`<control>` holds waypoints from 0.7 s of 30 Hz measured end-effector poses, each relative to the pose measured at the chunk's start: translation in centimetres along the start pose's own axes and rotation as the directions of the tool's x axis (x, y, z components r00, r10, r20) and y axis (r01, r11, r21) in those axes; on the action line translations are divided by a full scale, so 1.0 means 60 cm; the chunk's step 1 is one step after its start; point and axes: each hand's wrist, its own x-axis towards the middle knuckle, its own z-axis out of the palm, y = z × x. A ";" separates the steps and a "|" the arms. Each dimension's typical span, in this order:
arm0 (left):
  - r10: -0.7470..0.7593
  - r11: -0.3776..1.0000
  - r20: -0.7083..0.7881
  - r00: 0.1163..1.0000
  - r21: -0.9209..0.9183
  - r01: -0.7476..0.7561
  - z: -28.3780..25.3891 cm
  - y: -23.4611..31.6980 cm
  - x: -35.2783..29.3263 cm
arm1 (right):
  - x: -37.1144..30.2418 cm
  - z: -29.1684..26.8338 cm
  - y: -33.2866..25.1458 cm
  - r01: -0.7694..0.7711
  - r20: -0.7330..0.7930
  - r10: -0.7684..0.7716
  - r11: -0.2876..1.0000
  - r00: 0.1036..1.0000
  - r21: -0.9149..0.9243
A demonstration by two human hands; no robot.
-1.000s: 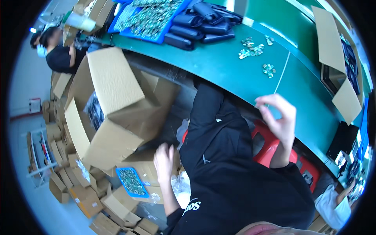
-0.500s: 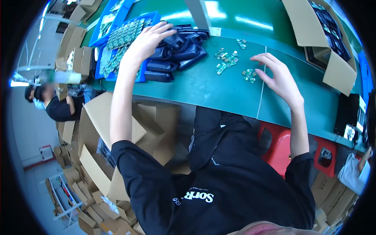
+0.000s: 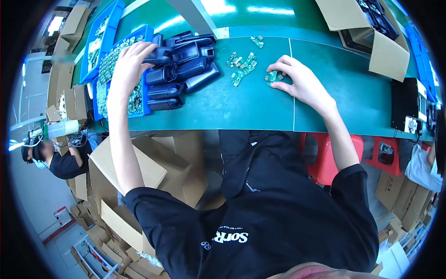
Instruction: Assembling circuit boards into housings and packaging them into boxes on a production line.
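A pile of dark plastic housings (image 3: 191, 69) lies on the green desk (image 3: 223, 109). Left of the pile, right up beside it, is a blue tray (image 3: 147, 100) full of small green circuit boards (image 3: 111, 65); farther left and beyond is a second blue tray (image 3: 111, 28). A metal post (image 3: 190, 16) rises just behind the pile. To its right, a short way off, lies a loose cluster of boards (image 3: 243, 63), with a smaller scrap group (image 3: 274, 77) farther right. Well to the right of the pile are an open cardboard box (image 3: 390, 56) and a black device (image 3: 403, 104). On its near side, below the desk edge, stand a big open carton (image 3: 125, 162) and, farther right, a red stool (image 3: 327, 160).

The left hand (image 3: 132, 60) reaches over the tray to the pile's left edge, its forearm across the tray's near side. Its thumb and fingers are apart beside the end of one housing; whether they grip it I cannot tell. The right hand (image 3: 297, 79), well right of the pile, comes in low over the desk, palm down, thumb and fingers parted around the scrap group; contact is unclear.
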 end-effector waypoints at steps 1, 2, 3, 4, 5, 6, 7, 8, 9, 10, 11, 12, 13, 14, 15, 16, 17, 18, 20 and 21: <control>0.005 1.000 0.000 1.000 -0.004 -0.005 -0.009 0.006 -0.005 | -0.001 0.003 -0.002 -0.052 0.020 0.051 0.997 0.999 0.065; -0.056 0.998 -0.055 0.997 -0.042 0.054 -0.019 0.012 -0.012 | -0.001 0.007 -0.006 -0.058 0.021 0.057 0.996 0.998 0.064; -0.122 0.990 -0.107 0.987 -0.083 0.113 -0.029 0.020 -0.022 | 0.000 0.012 -0.013 -0.088 -0.008 0.089 0.993 0.996 0.076; -0.188 0.977 -0.157 0.969 -0.127 0.169 -0.041 0.029 -0.033 | 0.000 0.016 -0.020 -0.117 -0.038 0.121 0.989 0.992 0.087; -0.185 0.977 -0.156 0.970 -0.134 0.165 -0.053 0.049 -0.039 | -0.002 0.020 -0.022 -0.150 -0.066 0.157 0.984 0.985 0.099; -0.313 0.890 -0.137 0.940 -0.387 0.240 -0.066 0.082 -0.040 | -0.004 0.026 -0.020 -0.158 -0.067 0.164 0.983 0.984 0.096; -0.429 0.734 -0.082 0.899 -0.611 0.294 -0.075 0.118 -0.040 | -0.007 0.036 -0.015 -0.116 -0.123 0.125 0.990 0.985 0.078; -0.487 0.553 -0.061 0.871 -0.794 0.253 -0.074 0.156 -0.043 | -0.006 0.046 -0.012 -0.068 -0.180 0.078 0.996 0.981 0.060; -0.535 0.333 -0.023 0.845 -0.924 0.186 -0.064 0.200 -0.044 | -0.007 0.047 -0.012 -0.023 -0.235 0.031 0.999 0.972 0.038; -0.531 0.106 0.070 0.844 -0.983 0.148 -0.052 0.249 -0.043 | -0.008 0.047 -0.013 -0.030 -0.235 0.038 0.999 0.971 0.036; -0.521 -0.123 0.158 0.839 -0.986 0.110 -0.036 0.292 -0.047 | -0.003 0.046 -0.018 0.004 -0.228 -0.011 0.999 0.974 -0.035; -0.415 -0.297 0.216 0.884 -0.950 0.092 -0.003 0.326 -0.054 | 0.001 0.044 -0.023 0.037 -0.218 -0.059 0.994 0.974 -0.107; -0.378 -0.448 0.278 0.883 -0.890 0.089 0.012 0.369 -0.044 | -0.003 0.042 -0.019 0.053 -0.208 -0.091 0.982 0.974 -0.182; -0.345 -0.583 0.338 0.876 -0.808 0.082 0.015 0.404 -0.042 | -0.002 0.039 -0.022 0.059 -0.196 -0.095 0.982 0.976 -0.179; -0.352 -0.587 0.344 0.870 -0.805 0.081 0.023 0.423 -0.042 | -0.001 0.036 -0.021 0.081 -0.209 -0.118 0.980 0.971 -0.179; -0.375 -0.658 0.342 0.862 -0.753 0.012 0.033 0.438 -0.038 | 0.001 0.030 -0.019 0.101 -0.221 -0.141 0.978 0.965 -0.184; -0.397 -0.719 0.340 0.852 -0.692 -0.059 0.041 0.450 -0.032 | 0.001 0.027 -0.017 0.120 -0.234 -0.164 0.974 0.958 -0.191; -0.401 -0.723 0.342 0.850 -0.687 -0.065 0.043 0.463 -0.025 | 0.000 0.021 -0.021 0.123 -0.224 -0.166 0.973 0.960 -0.194; -0.505 -0.688 0.376 0.777 -0.719 -0.099 0.039 0.483 -0.010 | -0.006 0.006 -0.037 0.045 -0.272 -0.027 0.997 0.962 0.062; -0.553 -0.669 0.391 0.735 -0.734 -0.113 0.033 0.490 -0.008 | -0.012 -0.002 -0.048 0.005 -0.282 0.049 0.982 0.958 0.189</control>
